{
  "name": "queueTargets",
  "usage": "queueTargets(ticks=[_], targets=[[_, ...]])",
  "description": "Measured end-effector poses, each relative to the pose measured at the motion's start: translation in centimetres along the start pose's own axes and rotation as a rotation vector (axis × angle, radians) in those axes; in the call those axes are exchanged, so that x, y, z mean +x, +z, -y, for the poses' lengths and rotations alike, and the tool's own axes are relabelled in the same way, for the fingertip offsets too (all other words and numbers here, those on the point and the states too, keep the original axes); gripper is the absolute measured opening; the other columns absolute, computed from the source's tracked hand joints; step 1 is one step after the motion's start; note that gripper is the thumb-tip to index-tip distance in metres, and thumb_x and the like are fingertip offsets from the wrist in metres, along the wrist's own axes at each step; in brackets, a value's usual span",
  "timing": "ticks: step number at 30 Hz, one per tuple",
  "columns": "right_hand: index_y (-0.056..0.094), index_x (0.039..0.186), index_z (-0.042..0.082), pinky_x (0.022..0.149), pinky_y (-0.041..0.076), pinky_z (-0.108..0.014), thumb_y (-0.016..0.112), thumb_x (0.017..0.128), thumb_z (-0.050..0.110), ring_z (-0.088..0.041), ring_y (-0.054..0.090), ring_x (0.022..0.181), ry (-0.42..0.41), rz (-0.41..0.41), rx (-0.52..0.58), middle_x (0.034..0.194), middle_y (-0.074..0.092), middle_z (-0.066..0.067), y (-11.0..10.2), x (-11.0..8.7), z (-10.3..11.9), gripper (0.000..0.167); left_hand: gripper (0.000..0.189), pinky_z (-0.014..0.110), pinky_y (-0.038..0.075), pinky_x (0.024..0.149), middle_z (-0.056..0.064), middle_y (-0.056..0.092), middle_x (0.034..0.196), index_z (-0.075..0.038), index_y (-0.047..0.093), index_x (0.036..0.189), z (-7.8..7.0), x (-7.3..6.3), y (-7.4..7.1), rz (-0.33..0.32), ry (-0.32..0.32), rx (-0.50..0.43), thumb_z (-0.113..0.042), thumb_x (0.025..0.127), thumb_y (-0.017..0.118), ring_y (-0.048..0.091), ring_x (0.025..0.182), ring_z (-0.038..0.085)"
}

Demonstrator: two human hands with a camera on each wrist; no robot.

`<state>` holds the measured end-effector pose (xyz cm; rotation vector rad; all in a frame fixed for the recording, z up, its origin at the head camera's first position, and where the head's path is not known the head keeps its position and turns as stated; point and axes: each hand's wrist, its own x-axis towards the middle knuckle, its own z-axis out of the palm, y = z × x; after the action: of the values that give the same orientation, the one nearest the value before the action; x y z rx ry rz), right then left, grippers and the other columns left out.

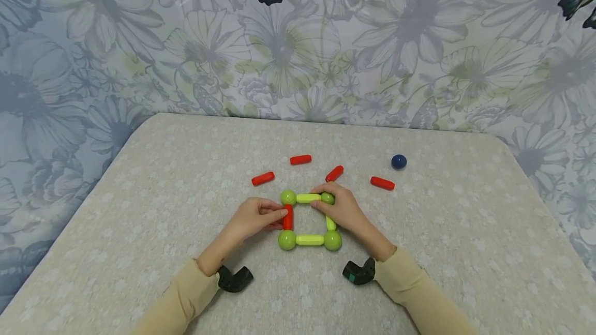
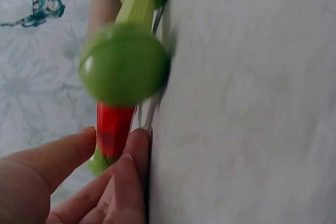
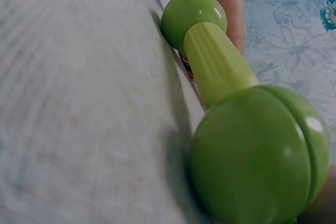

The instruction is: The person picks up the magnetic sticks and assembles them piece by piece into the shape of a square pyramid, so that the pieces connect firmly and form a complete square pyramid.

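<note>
A square frame of green balls and rods lies on the table in the head view. Its left side is a red rod (image 1: 288,223); the other sides are yellow-green rods such as the near one (image 1: 310,240). My left hand (image 1: 251,217) pinches the red rod between thumb and fingers. In the left wrist view, this red rod (image 2: 113,127) runs between the near green ball (image 2: 125,65) and another behind it. My right hand (image 1: 345,210) grips the far-right green ball (image 1: 328,198), thumb inside the square. The right wrist view shows a yellow-green rod (image 3: 218,64) joining two balls.
Beyond the square lie loose red rods: one at left (image 1: 263,179), one farther back (image 1: 300,160), one close to my right fingers (image 1: 334,173) and one at right (image 1: 383,183). A dark blue ball (image 1: 399,162) sits at the back right. Floral fabric (image 1: 298,66) hangs behind the table.
</note>
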<state>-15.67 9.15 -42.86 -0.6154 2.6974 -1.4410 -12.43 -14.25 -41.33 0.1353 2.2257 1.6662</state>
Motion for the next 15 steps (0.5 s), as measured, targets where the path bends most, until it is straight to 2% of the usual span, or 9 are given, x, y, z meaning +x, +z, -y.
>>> queueTargets(ticks=[2,4,6,9,12,15], targets=[[0.071,0.1,0.007,0.083,0.044,-0.036,0.074,0.081,0.01,-0.019,0.055,0.094,0.001,0.0,0.002,0.101,0.062,-0.003,-0.1,0.0,0.0,0.019,0.028,0.031,0.055,0.066,0.013,0.068,0.082,0.011,0.065,0.104,-0.2,0.2,-0.7,-0.02,0.048,0.043,-0.013,0.089,0.065,0.067,0.074,0.022],[0.071,0.1,0.008,0.083,0.044,-0.035,0.074,0.081,0.01,-0.019,0.055,0.095,0.007,0.002,0.004,0.102,0.062,-0.003,-0.1,0.0,0.0,0.019,0.026,0.031,0.054,0.065,0.011,0.068,0.083,0.009,0.066,0.104,-0.4,0.4,-1.6,-0.075,0.106,0.119,-0.013,0.09,0.065,0.066,0.074,0.021],[0.071,0.101,0.008,0.084,0.043,-0.035,0.074,0.081,0.01,-0.019,0.055,0.095,0.009,0.006,0.003,0.102,0.062,-0.003,-0.1,0.1,0.0,0.02,0.023,0.032,0.053,0.064,0.01,0.068,0.085,0.005,0.067,0.104,-0.7,0.7,-2.5,-0.159,0.159,0.218,-0.012,0.089,0.065,0.065,0.076,0.021],[0.071,0.101,0.008,0.085,0.043,-0.035,0.074,0.082,0.01,-0.019,0.055,0.097,0.007,0.012,0.001,0.103,0.062,-0.003,-0.1,0.1,-0.1,0.02,0.024,0.036,0.051,0.068,0.011,0.066,0.092,0.001,0.067,0.107,-0.9,1.4,-3.4,-0.309,0.221,0.414,-0.011,0.086,0.069,0.061,0.082,0.024],[0.07,0.101,0.008,0.086,0.043,-0.036,0.074,0.082,0.01,-0.019,0.055,0.098,0.005,0.014,0.001,0.103,0.063,-0.003,-0.1,0.1,-0.1,0.02,0.036,0.042,0.047,0.073,0.018,0.059,0.103,0.0,0.063,0.115,-1.2,2.3,-4.0,-0.379,0.224,0.573,-0.012,0.083,0.073,0.056,0.089,0.031],[0.071,0.101,0.008,0.087,0.043,-0.036,0.074,0.082,0.01,-0.019,0.055,0.099,0.013,0.012,0.004,0.103,0.063,-0.003,-0.1,0.1,-0.1,0.019,0.042,0.044,0.046,0.075,0.02,0.056,0.106,0.001,0.061,0.118,-1.3,3.3,-4.5,-0.344,0.179,0.65,-0.014,0.081,0.075,0.054,0.093,0.033]])
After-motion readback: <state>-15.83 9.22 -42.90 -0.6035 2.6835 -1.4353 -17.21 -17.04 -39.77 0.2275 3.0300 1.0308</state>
